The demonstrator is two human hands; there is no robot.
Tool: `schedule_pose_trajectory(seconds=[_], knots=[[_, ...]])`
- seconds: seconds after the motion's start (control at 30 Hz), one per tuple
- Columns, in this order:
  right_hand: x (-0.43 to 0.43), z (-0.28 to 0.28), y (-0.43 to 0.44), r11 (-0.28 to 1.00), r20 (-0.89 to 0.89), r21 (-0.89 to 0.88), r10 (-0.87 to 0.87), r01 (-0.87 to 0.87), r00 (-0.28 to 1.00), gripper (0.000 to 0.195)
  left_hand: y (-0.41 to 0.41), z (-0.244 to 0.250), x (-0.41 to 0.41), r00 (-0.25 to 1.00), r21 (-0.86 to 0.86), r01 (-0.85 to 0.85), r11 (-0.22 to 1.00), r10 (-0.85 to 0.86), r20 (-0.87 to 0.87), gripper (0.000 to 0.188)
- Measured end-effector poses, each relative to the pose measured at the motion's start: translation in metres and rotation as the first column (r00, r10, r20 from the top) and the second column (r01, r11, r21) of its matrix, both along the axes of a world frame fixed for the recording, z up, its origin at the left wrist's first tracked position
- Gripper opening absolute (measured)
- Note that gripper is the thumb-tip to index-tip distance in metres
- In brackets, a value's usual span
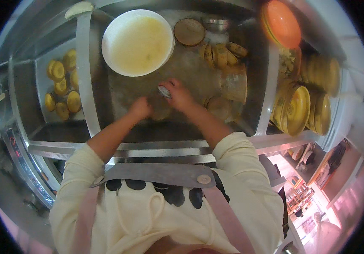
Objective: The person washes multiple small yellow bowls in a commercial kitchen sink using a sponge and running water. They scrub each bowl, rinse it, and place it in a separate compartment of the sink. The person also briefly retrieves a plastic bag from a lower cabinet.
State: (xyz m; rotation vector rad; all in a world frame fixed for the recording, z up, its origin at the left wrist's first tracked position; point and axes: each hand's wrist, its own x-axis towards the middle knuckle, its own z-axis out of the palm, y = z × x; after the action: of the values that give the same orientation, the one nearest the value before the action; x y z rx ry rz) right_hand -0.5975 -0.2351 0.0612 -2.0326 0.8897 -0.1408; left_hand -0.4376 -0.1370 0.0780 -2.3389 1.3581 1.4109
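Note:
My right hand (179, 95) is closed around a small silvery-white scrubber (164, 91), probably metal wool, over the middle basin of a steel sink (103, 92). Beside it on the left, my left hand (141, 108) has its fingers curled down at the murky water; blur hides whether it grips anything. A round dish (161, 111) shows dimly below and between the hands. Beyond them sits a large white basin (137, 70) with cloudy yellowish liquid.
Several yellow bowls (60, 86) lie in the left basin. Soiled bowls (220, 55) and a larger vessel (233, 83) stand in the middle basin's right side. Stacked yellow bowls (297, 109) and an orange bowl (283, 25) are on the right. A pale cloth glove (79, 9) rests on the divider's far end.

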Motion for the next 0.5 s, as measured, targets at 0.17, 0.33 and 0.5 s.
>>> schedule_pose_trajectory(seconds=[0.17, 0.33, 0.5], knots=[[0.001, 0.030, 0.002, 0.990, 0.136, -0.066, 0.129, -0.121, 0.982, 0.057, 0.016, 0.006, 0.034, 0.957, -0.142, -0.275, 0.951, 0.257, -0.134, 0.032], [0.036, 0.009, 0.030, 0.999, 0.152, -0.021, -0.028, 0.032, 0.988, 0.051, -0.020, 0.040, 0.017, 0.688, -0.121, -0.715, 0.688, 0.663, -0.295, 0.040], [0.065, -0.036, 0.039, 0.898, 0.058, 0.411, -0.199, 0.159, 0.978, 0.051, -0.043, -0.002, 0.003, 0.196, 0.266, -0.886, 0.380, 0.827, -0.528, 0.047]])
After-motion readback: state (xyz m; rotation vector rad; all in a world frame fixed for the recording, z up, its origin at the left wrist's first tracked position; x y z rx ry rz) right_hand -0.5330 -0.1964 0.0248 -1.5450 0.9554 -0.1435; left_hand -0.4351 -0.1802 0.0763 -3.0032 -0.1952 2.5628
